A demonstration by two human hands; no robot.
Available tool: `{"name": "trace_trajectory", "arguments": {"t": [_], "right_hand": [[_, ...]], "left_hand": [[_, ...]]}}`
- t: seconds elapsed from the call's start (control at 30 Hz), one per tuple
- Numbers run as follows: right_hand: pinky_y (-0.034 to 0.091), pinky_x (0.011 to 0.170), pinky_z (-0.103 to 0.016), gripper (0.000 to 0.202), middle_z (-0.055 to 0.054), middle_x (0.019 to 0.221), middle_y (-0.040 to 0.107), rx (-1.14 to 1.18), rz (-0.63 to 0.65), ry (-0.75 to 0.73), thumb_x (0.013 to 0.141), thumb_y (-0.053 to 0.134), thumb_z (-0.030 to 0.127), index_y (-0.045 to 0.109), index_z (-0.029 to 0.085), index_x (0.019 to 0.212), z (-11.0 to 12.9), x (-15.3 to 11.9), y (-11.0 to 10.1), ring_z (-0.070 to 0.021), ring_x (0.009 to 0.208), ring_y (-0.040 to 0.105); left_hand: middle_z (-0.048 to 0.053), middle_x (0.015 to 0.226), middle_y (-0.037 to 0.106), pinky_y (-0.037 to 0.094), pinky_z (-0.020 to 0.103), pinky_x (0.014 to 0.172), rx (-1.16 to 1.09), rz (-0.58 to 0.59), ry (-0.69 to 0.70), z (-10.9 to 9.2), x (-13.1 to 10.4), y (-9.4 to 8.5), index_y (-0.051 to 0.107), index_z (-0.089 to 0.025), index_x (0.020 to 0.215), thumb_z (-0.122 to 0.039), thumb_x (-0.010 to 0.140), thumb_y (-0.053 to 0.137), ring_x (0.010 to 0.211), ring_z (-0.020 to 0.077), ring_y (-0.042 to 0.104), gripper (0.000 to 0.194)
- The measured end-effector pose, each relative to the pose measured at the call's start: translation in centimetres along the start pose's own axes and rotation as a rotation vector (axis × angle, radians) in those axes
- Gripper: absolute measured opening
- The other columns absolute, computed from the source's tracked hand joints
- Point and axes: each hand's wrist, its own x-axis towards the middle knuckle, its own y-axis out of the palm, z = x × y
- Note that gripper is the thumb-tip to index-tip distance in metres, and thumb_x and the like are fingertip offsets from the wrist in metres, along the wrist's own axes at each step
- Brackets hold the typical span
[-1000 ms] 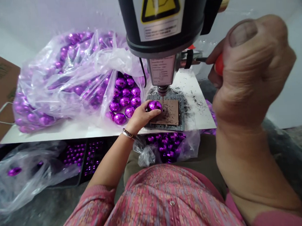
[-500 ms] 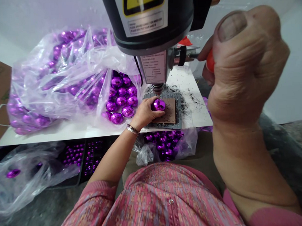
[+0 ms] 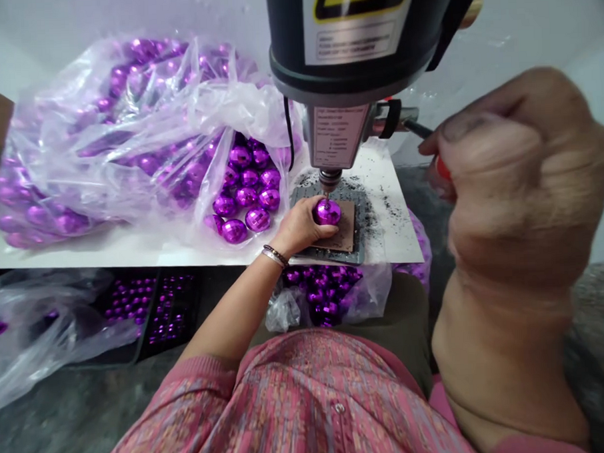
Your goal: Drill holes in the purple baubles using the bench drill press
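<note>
My left hand (image 3: 305,228) grips a shiny purple mirror-faceted ball (image 3: 327,213) between thumb and fingers. The ball rests on a brown square board (image 3: 346,230), right under the chuck (image 3: 330,179) of a bench drill press (image 3: 349,64). The bit appears to meet the top of the ball. My right hand (image 3: 525,177), large and close to the camera, is closed round the red-knobbed feed lever (image 3: 420,129); most of the knob is hidden by the fingers.
A clear plastic bag (image 3: 128,140) full of purple balls covers the left of the white table (image 3: 223,255). Dark shavings (image 3: 381,203) lie round the grey drill base (image 3: 364,217). More purple balls (image 3: 325,292) sit in a bag below the table edge; black trays (image 3: 150,306) stand lower left.
My right hand has swung the lever downward, and the chuck is lower over the ball. My left hand still holds the ball on the board. The camera view has shifted.
</note>
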Motion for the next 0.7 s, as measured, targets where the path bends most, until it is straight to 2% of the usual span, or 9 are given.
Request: {"name": "trace_trajectory", "arguments": {"t": [0.07,0.13,0.23,0.3,0.5,0.6,0.7], "right_hand": [[0.034,0.062,-0.021,0.022,0.001,0.074,0.054,0.007,0.0,0.041,0.093,0.058,0.03,0.055,0.015,0.079,-0.4,-0.5,0.0,-0.0004,0.067,0.047],[0.033,0.06,-0.02,0.032,0.002,0.073,0.054,0.001,-0.018,0.069,0.095,0.06,0.039,0.053,0.013,0.078,-0.4,-0.8,0.2,0.0006,0.066,0.047],[0.032,0.059,-0.018,0.055,0.003,0.067,0.048,-0.024,-0.055,0.086,0.099,0.047,0.061,0.044,0.012,0.075,0.0,-0.9,0.7,0.0031,0.061,0.042],[0.031,0.061,-0.016,0.06,0.004,0.066,0.046,-0.061,-0.068,0.082,0.099,0.042,0.066,0.043,0.011,0.075,0.2,-0.9,1.0,0.005,0.061,0.04],[0.029,0.067,-0.011,0.044,0.004,0.066,0.038,-0.158,-0.14,-0.016,0.099,0.053,0.044,0.044,0.008,0.075,-1.0,-1.4,1.5,0.008,0.066,0.033],[0.025,0.066,-0.01,0.043,0.004,0.066,0.034,-0.155,-0.152,-0.121,0.1,0.052,0.039,0.043,0.007,0.073,-1.6,-1.6,1.7,0.0081,0.066,0.028],[0.025,0.067,-0.01,0.04,0.004,0.067,0.037,-0.189,-0.171,-0.241,0.102,0.051,0.034,0.042,0.007,0.073,-2.0,-1.8,2.0,0.0077,0.067,0.03]], "left_hand": [[0.014,0.125,0.074,0.053,0.044,0.107,0.019,0.004,-0.004,-0.2,-0.1,0.0,0.071,-0.013,0.133,-0.028,0.066,0.093,0.117,0.0316,0.068,0.072],[0.013,0.123,0.074,0.054,0.044,0.106,0.023,0.015,-0.008,-0.4,-0.2,0.0,0.072,-0.014,0.131,-0.028,0.067,0.091,0.114,0.0309,0.069,0.068],[0.011,0.121,0.075,0.054,0.044,0.106,0.02,0.017,-0.015,-0.6,-0.4,-0.1,0.072,-0.016,0.131,-0.029,0.068,0.09,0.113,0.0305,0.069,0.067],[0.011,0.123,0.074,0.054,0.044,0.107,0.024,0.006,-0.018,-0.6,-0.4,0.0,0.071,-0.016,0.133,-0.029,0.068,0.091,0.116,0.0311,0.068,0.069],[0.01,0.123,0.074,0.054,0.041,0.108,0.018,-0.003,-0.023,-0.4,-0.4,0.0,0.073,-0.017,0.129,-0.03,0.068,0.092,0.117,0.0289,0.068,0.065],[0.01,0.127,0.073,0.053,0.039,0.107,0.026,-0.002,-0.031,-0.6,-0.5,0.0,0.072,-0.016,0.132,-0.028,0.069,0.091,0.119,0.0284,0.068,0.066],[0.01,0.126,0.074,0.054,0.038,0.106,0.02,-0.008,-0.025,-0.7,-0.6,0.0,0.073,-0.017,0.131,-0.028,0.07,0.091,0.118,0.0287,0.068,0.065]]}}
